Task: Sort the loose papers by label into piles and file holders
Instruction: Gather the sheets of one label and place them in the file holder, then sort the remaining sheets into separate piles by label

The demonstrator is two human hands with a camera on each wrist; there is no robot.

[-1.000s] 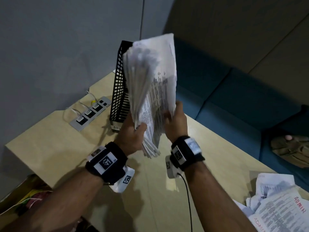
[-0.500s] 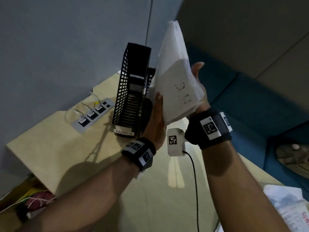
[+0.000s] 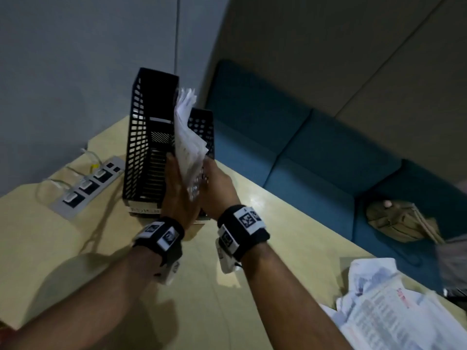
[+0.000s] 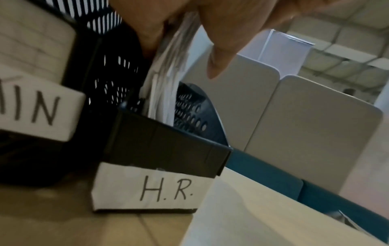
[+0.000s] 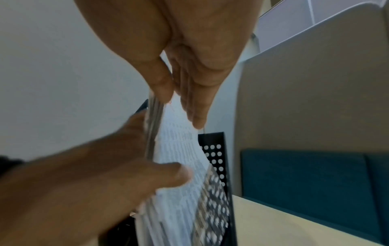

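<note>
Two black mesh file holders stand at the table's far corner: a taller one (image 3: pixel 149 137) labelled ADMIN (image 4: pixel 35 106) and beside it, to the right, a lower one (image 3: pixel 204 127) labelled H.R. (image 4: pixel 151 188). A thick stack of printed papers (image 3: pixel 188 130) stands upright with its lower end inside the H.R. holder (image 4: pixel 168 146). My left hand (image 3: pixel 177 183) grips the stack's left side, its thumb on the printed face (image 5: pixel 179 173). My right hand (image 3: pixel 212 178) pinches the stack (image 5: pixel 179 191) from the right. The holder (image 5: pixel 219 158) hides the stack's bottom.
A power strip (image 3: pixel 86 188) with cables lies left of the holders. A heap of loose printed sheets (image 3: pixel 394 317) lies at the table's (image 3: pixel 278 248) near right. Behind the table runs a blue sofa (image 3: pixel 316 160) with a tan bag (image 3: pixel 399 221) on it.
The stack, first fanned in front of me and then raised high above the holders, has come down into the H.R. holder. Both hands went down with it.
</note>
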